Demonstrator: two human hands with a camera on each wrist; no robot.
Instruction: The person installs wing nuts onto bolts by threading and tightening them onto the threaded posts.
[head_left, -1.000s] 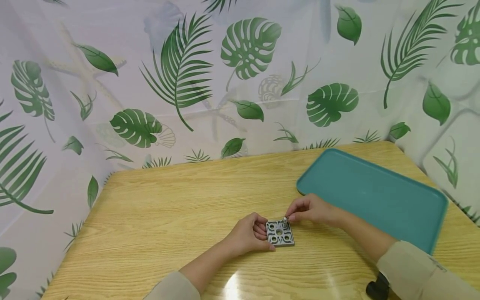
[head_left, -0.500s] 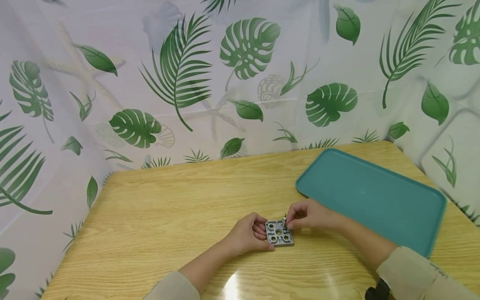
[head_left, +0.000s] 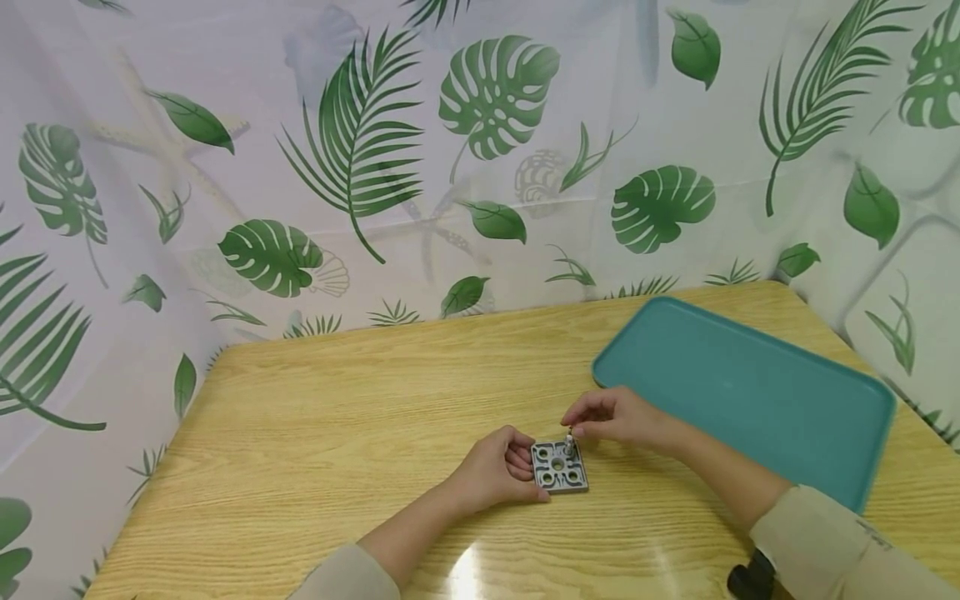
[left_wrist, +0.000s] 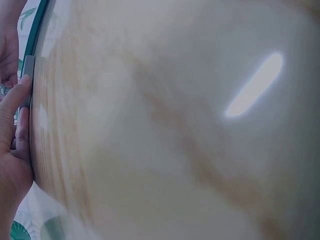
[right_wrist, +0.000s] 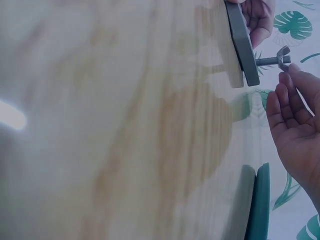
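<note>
A square grey metal plate point(head_left: 558, 477) with several round holes lies on the table. My left hand point(head_left: 495, 471) grips it by its left side, thumb at the near edge and fingers at the far one. From the plate's far right corner a threaded bolt point(right_wrist: 267, 61) stands upright, carrying a wing nut point(right_wrist: 284, 59) near its top end. My right hand point(head_left: 618, 419) is at that nut, thumb and finger pinching one wing at its side. In the left wrist view, the plate point(left_wrist: 28, 80) shows edge-on beside the left thumb.
To the right, a teal tray point(head_left: 750, 375) lies angled on the wood-grain table point(head_left: 360, 417), its near left corner close behind the right hand. A leaf-print cloth point(head_left: 420, 167) hangs behind the table. A black object point(head_left: 752, 577) shows beneath the right sleeve.
My right fingers were lower around the bolt half a second ago and have risen, with the fingertips shifted across the wing nut. The left hand and plate have stayed put.
</note>
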